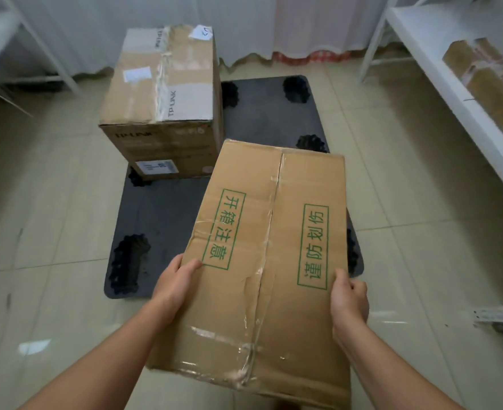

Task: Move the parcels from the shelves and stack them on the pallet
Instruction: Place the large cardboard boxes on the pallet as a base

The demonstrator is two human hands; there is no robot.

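Left hand: our left hand [175,279] grips the left edge of the long brown cardboard parcel with green printed characters [269,258]; the thumb lies on the top face, the other fingers are hidden under the edge

Right hand: our right hand [348,297] clasps the right edge of the same parcel; thumb against the top face, fingers curled round the side

Held parcel: carried between both hands, its far end pointing to about 12 o'clock and tilted slightly to the right; clear tape runs along the centre seam, wrinkled and torn near us; we see it above the near right part of the dark grey flat plastic pallet [167,220]; whether it touches the pallet we cannot tell

Pallet: lies on the pale tiled floor [52,202], with dark round recesses near its corners and edges

Stacked parcel: a tall brown taped cardboard box printed TP-LINK [163,102] stands upright on the pallet's far left corner, at about 11 o'clock from the held parcel, near but apart from it

Shelf: a white metal shelf [439,54] at 2 o'clock bears another brown taped cardboard parcel [489,81]

Backdrop: a white curtain [273,22] hangs at 12 o'clock behind the pallet
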